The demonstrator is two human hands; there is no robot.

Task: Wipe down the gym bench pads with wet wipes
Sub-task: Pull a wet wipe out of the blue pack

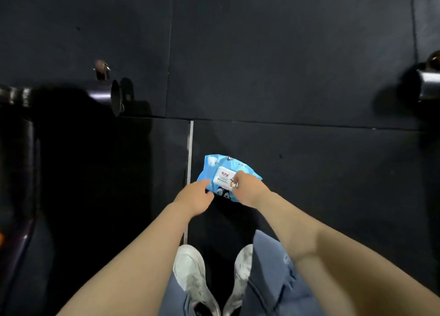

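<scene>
Wet-wipe pack (215, 166) lies flat on the black rubber floor (285, 65), w/ both hands on it. Soft light-blue plastic pouch, crinkled, corners puffed; white rectangular flip lid (223, 178) in the middle w/ red characters and small print (too small to read). Dark cartoon figures printed on the blue near its lower edge, partly hidden by the hands.

Left hand (194, 197) holds the pack's lower-left edge, grip clamped on the wrapper, fingers curled round it. Right hand (247, 187) sits on the pack's right side, fingertips pinching at the right end of the lid; grip closed on the lid edge, as far as the view shows. Lid looks flat, not raised.

Just left of the pack a pale seam strip (189, 149) runs along the floor tiles. Below the pack, toward the person: two white sneakers (190, 275) and blue jeans (271, 268). Well left of the pack, dark equipment frame (21, 149) w/ a round end cap (116, 97), mostly in shadow. Far right of the pack, a metal tube end (428, 84) at the picture edge.
</scene>
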